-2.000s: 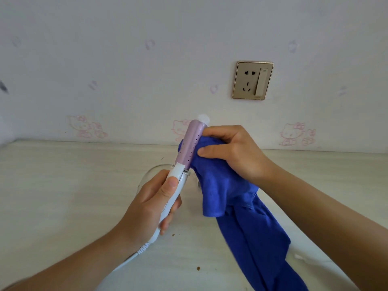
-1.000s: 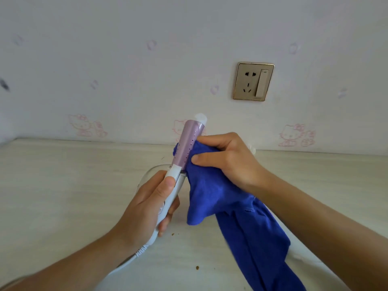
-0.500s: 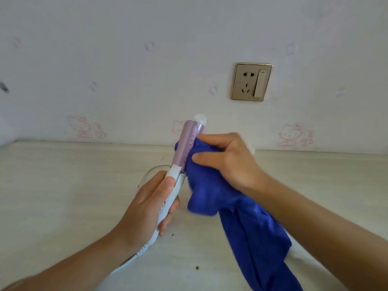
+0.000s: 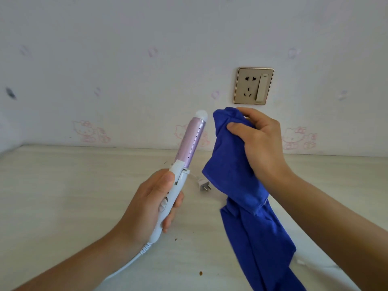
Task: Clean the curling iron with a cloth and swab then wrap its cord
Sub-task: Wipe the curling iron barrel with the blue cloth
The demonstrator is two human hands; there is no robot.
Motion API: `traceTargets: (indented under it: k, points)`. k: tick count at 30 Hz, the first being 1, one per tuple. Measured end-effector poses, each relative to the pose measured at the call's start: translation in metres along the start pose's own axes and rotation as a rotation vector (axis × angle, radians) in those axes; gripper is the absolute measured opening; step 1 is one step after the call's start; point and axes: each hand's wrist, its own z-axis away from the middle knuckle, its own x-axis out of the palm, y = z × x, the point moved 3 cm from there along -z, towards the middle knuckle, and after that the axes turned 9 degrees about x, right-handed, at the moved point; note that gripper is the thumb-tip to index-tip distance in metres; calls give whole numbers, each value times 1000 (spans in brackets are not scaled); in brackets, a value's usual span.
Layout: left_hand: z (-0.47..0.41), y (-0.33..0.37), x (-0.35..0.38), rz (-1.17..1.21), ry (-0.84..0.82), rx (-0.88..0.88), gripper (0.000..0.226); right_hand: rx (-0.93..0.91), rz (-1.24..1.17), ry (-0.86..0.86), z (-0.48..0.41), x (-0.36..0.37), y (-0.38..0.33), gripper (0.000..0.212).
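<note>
My left hand (image 4: pixel 149 204) grips the white handle of the curling iron (image 4: pixel 190 143), whose pink barrel and white tip point up and slightly right. My right hand (image 4: pixel 259 143) holds a bunched blue cloth (image 4: pixel 237 181) just right of the barrel, with a small gap between cloth and barrel. The cloth's long tail hangs down to the bottom edge. The iron's white cord (image 4: pixel 130 264) leaves the handle's base toward the lower left. Its white plug (image 4: pixel 204 185) lies on the table behind the handle. No swab is clearly visible.
A pale wooden table (image 4: pixel 63 196) runs to a wall with pink cartoon-cat stickers. A gold wall socket with a switch (image 4: pixel 253 86) sits above my right hand. Small brown crumbs (image 4: pixel 201 273) lie on the table near the front.
My right hand has lifted the blue cloth off the barrel and moved it to the right and up. The whole barrel and the plug behind it now show. My left hand keeps its grip.
</note>
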Motion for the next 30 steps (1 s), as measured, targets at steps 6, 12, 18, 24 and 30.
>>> traceTargets:
  k: [6, 12, 18, 24, 30]
  points:
    - [-13, 10, -10, 545, -78, -302, 56, 2, -15, -33, 2, 6, 2, 31]
    - [-12, 16, -10, 1024, -275, -461, 51, 17, -39, -33, 0, 3, 4, 29]
    - [-12, 24, -5, 1105, -419, -431, 55, 15, -17, -86, 3, 9, 8, 30]
    - [-11, 26, -3, 1131, -456, -428, 55, 19, -13, -102, 3, 9, 9, 30]
    - [-11, 23, -4, 1124, -456, -407, 58, 31, -22, -119, 3, 10, 10, 28]
